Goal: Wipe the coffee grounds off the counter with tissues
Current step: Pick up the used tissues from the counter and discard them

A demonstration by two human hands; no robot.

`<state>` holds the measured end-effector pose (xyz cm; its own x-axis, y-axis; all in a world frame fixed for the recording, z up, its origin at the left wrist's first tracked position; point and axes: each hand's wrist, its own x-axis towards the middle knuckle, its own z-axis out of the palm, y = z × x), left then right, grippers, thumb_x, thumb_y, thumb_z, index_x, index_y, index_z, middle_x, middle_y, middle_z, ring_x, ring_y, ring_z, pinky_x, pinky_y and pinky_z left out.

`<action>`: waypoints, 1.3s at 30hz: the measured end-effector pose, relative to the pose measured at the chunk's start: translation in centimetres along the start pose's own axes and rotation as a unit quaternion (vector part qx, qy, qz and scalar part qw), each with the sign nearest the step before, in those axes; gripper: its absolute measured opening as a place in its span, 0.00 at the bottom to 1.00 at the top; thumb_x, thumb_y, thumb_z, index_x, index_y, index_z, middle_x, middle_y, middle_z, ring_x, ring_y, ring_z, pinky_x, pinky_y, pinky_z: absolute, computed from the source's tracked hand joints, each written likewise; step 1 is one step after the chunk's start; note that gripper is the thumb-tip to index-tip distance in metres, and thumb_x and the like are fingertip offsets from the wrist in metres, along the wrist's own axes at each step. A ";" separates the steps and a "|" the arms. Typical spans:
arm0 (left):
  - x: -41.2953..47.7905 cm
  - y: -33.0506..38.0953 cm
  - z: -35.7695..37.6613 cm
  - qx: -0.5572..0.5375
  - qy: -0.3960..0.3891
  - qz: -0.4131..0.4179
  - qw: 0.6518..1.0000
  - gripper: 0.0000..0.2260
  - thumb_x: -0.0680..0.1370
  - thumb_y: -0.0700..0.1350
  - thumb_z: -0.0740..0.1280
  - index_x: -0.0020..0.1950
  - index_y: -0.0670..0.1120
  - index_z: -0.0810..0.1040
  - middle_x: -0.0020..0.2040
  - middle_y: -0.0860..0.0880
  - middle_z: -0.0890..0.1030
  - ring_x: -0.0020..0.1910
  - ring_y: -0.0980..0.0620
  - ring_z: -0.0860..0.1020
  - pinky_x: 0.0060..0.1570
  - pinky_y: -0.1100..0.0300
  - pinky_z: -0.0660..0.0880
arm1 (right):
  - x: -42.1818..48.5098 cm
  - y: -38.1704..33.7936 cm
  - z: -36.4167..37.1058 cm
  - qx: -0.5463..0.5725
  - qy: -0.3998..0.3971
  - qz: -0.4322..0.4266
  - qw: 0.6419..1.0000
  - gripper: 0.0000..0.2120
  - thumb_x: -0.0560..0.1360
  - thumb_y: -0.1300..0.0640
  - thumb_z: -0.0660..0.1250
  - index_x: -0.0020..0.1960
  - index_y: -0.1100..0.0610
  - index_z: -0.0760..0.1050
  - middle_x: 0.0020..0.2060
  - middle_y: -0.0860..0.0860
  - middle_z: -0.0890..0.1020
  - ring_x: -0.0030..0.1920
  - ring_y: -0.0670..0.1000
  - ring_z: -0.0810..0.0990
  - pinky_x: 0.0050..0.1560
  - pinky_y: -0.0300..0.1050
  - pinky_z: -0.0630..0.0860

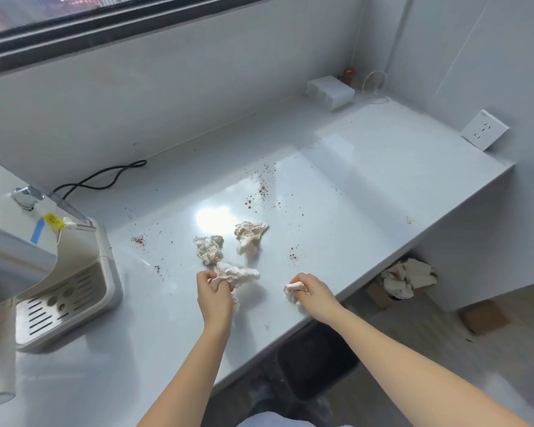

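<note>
Both hands, left hand [212, 288] and right hand [310, 289], each clutch a crumpled tissue [292, 289] on the bench [367, 167]; pressing flat and sweeping inward would best gather the scattered grounds [261, 191].

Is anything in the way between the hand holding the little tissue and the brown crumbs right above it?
No. The right hand, clutching a small crumpled white tissue, has only bare glossy white counter between it and the small patch of brown coffee grounds. The loose tissue wads lie off to the left.
</note>
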<state>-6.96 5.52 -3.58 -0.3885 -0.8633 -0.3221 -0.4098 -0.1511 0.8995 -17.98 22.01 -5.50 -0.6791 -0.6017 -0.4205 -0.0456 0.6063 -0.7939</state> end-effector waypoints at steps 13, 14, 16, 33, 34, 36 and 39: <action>-7.6 0.4 4.3 0.135 -0.239 0.177 0.945 0.08 0.75 0.47 0.67 0.52 0.55 0.74 0.51 0.56 0.75 0.49 0.62 0.75 0.42 0.71 0.72 | -5.1 -1.2 -0.1 0.181 -0.123 0.068 0.973 0.10 0.74 0.64 0.60 0.48 0.56 0.79 0.40 0.49 0.82 0.46 0.50 0.82 0.55 0.44 0.79; -8.1 0.0 5.1 0.144 -0.264 0.180 0.937 0.07 0.76 0.46 0.66 0.52 0.55 0.73 0.52 0.54 0.72 0.50 0.62 0.75 0.39 0.72 0.73 | -5.5 -1.1 -0.4 0.194 -0.115 0.081 0.971 0.11 0.72 0.65 0.59 0.46 0.55 0.79 0.38 0.47 0.82 0.44 0.49 0.82 0.54 0.46 0.79; -8.7 -0.8 6.3 0.166 -0.309 0.187 0.918 0.07 0.77 0.43 0.64 0.52 0.56 0.73 0.53 0.54 0.69 0.50 0.65 0.74 0.39 0.74 0.72 | -7.2 0.0 -1.1 0.221 -0.106 0.109 0.963 0.14 0.72 0.64 0.59 0.42 0.49 0.79 0.34 0.43 0.80 0.39 0.45 0.78 0.50 0.42 0.78; -10.2 -16.6 10.7 0.427 -0.295 -0.117 0.847 0.20 0.80 0.50 0.51 0.31 0.46 0.68 0.34 0.48 0.75 0.38 0.47 0.73 0.45 0.52 0.69 | -7.2 18.9 5.2 0.173 0.144 0.390 0.893 0.22 0.80 0.54 0.52 0.27 0.54 0.59 0.25 0.50 0.67 0.30 0.53 0.66 0.38 0.45 0.63; -9.9 -17.3 11.1 0.411 -0.278 -0.128 0.859 0.20 0.80 0.50 0.51 0.32 0.45 0.70 0.35 0.46 0.76 0.39 0.45 0.74 0.46 0.50 0.70 | -6.6 19.6 6.0 0.184 0.146 0.403 0.885 0.22 0.81 0.53 0.52 0.27 0.54 0.60 0.25 0.50 0.67 0.29 0.53 0.65 0.38 0.45 0.64; -9.1 -18.5 12.3 0.381 -0.254 -0.155 0.875 0.21 0.81 0.51 0.51 0.41 0.40 0.76 0.42 0.40 0.80 0.46 0.40 0.78 0.55 0.47 0.73 | -5.4 20.9 7.2 0.239 0.161 0.445 0.848 0.21 0.80 0.52 0.53 0.28 0.55 0.60 0.26 0.51 0.67 0.27 0.51 0.63 0.34 0.43 0.63; -7.5 -19.9 14.7 0.287 -0.230 -0.330 0.869 0.23 0.79 0.58 0.52 0.60 0.41 0.74 0.47 0.40 0.81 0.44 0.40 0.80 0.49 0.49 0.77 | -3.8 21.9 8.1 0.376 0.172 0.503 0.759 0.20 0.80 0.47 0.55 0.33 0.56 0.66 0.26 0.51 0.70 0.25 0.50 0.65 0.26 0.39 0.63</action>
<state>-8.02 22.06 -23.38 -0.1477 -0.3761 -0.9147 -0.9617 -0.1612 0.2216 -10.46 33.38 -24.79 -0.2509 0.2190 -0.9429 0.9658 0.1225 -0.2286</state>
